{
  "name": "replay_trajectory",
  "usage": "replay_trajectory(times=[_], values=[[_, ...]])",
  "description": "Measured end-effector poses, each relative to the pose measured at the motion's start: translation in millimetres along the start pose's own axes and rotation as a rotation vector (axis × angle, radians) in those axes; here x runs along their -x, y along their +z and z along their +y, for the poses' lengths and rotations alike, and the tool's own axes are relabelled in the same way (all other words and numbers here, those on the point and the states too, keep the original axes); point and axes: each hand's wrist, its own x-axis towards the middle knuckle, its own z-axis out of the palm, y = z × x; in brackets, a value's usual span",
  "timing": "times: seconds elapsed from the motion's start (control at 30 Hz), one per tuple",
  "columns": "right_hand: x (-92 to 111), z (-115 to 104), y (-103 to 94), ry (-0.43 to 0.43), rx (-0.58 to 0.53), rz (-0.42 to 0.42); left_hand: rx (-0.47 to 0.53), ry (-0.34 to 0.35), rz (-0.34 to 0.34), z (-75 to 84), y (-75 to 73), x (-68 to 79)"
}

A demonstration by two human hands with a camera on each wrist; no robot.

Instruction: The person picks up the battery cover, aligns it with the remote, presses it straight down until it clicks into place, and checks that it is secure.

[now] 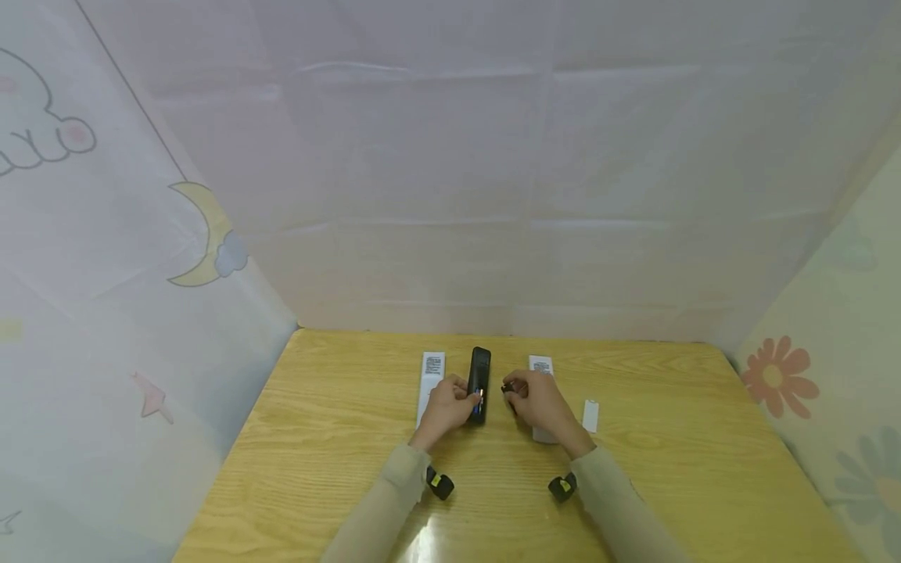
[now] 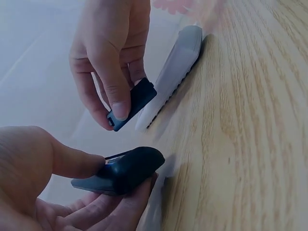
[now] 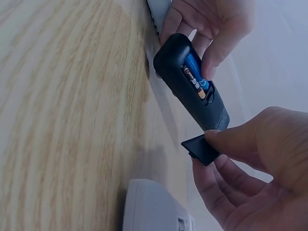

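Note:
My left hand (image 1: pixel 448 407) grips a black remote control (image 1: pixel 480 375), its back turned up. In the right wrist view the remote's battery compartment is uncovered, with blue batteries (image 3: pixel 196 72) inside. The left thumb (image 2: pixel 77 162) lies at the compartment's edge. Between thumb and fingers my right hand (image 1: pixel 540 400) pinches a small black battery cover (image 2: pixel 137 103), held apart from the remote. A white remote control (image 1: pixel 543 364) lies partly beneath the right hand. Another white remote (image 1: pixel 431 383) lies left of the black one, partly hidden by the left hand.
A white battery cover (image 1: pixel 590 416) lies on the wooden table (image 1: pixel 676 469), to the right of the right hand. Pale printed sheets (image 1: pixel 450 195) rise behind the table and at both sides. Each wrist wears a black camera strap (image 1: pixel 440 483).

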Motion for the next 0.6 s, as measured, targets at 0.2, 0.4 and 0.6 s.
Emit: replay_trajectory(times=[0.2,0.4,0.6], values=[[0,2,-3.7,0.031,-0.060,-0.011,0.084,0.037,0.003,-1.4,0.5,-3.0],[0,9,-7.8,0.058,-0.140,-0.010,0.206,0.017,-0.021,-2.1,1.0,-4.4],[-1,8,-13.2,0.055,-0.233,-0.007,0.295,-0.002,-0.059,-0.5,-0.6,-3.4]])
